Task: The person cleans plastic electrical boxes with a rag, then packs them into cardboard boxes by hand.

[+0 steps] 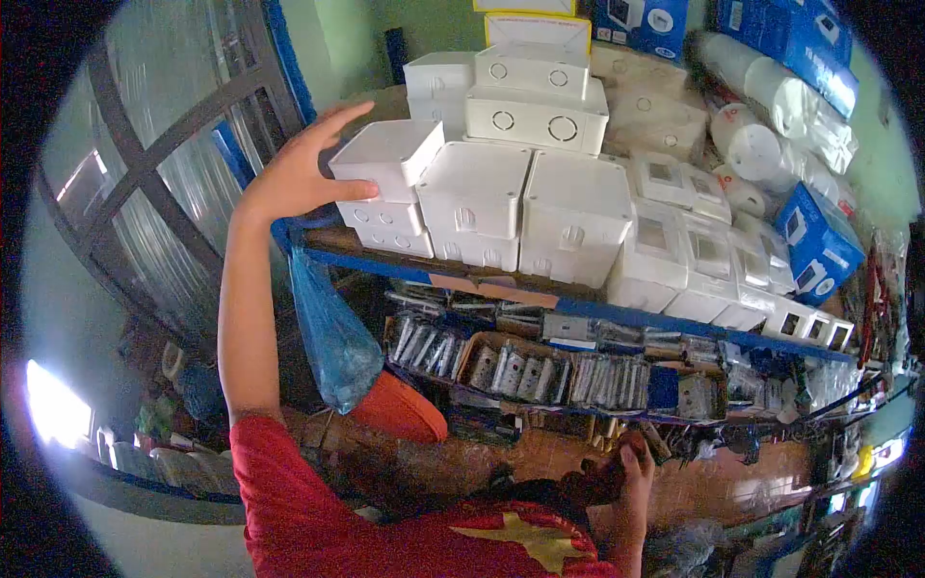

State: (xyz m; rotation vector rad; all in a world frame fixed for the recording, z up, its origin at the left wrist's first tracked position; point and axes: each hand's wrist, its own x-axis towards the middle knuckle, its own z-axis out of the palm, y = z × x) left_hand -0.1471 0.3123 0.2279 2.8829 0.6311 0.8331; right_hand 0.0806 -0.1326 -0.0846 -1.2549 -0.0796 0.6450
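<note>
Left hand [299,173] raised, fingers spread, thumb pressed against top white box [387,154] at left end of stack on blue shelf [385,262]. Blue bag [332,337] hung below. Right hand [631,477] low, curled around dark object, unclear.

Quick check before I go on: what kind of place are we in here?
Probably an electrical supply shop or stockroom. White junction boxes are stacked on a blue shelf, blue product cartons sit to the right, and trays of small packaged parts fill the shelf below.

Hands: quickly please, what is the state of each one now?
Left hand: open, gripping the top white plastic box.
Right hand: closed around a dark object; what it is cannot be told.
</note>
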